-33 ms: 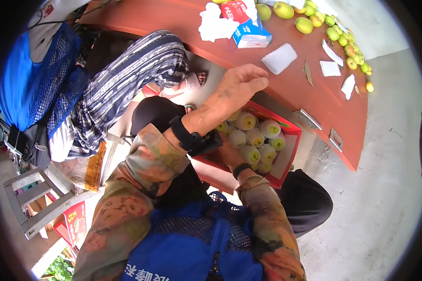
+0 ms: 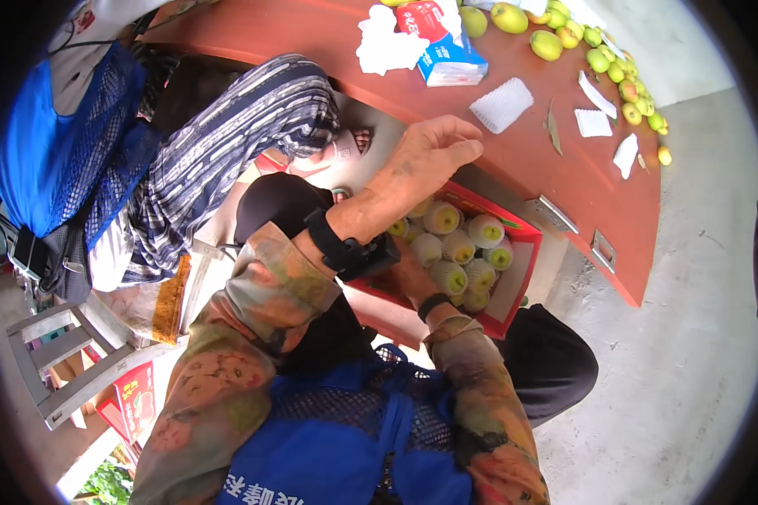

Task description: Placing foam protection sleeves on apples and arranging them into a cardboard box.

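Note:
My left hand (image 2: pixel 434 156) hangs above the far left corner of a red-rimmed cardboard box (image 2: pixel 531 261), fingers and thumb stretched out and apart, nothing seen between them. Inside the box sit several yellow-green apples (image 2: pixel 448 276) in white foam nets. My right hand (image 2: pixel 411 276) reaches into the left side of the box beside the apples. Its fingers are hidden behind my left wrist, which wears a dark strap with a black device (image 2: pixel 370 257), so its hold does not show. Past my left hand, an unfilled white foam net (image 2: pixel 503 105) lies on the red-brown table (image 2: pixel 522 164).
A blue-and-red tissue pack (image 2: pixel 455 63), crumpled white paper (image 2: pixel 387 44) and loose green-yellow fruits (image 2: pixel 627 88) occupy the table. Metal hinges (image 2: pixel 556 215) are on its near edge. At left sits another person in striped trousers (image 2: pixel 236 126), near a grey wooden stool (image 2: pixel 84 362).

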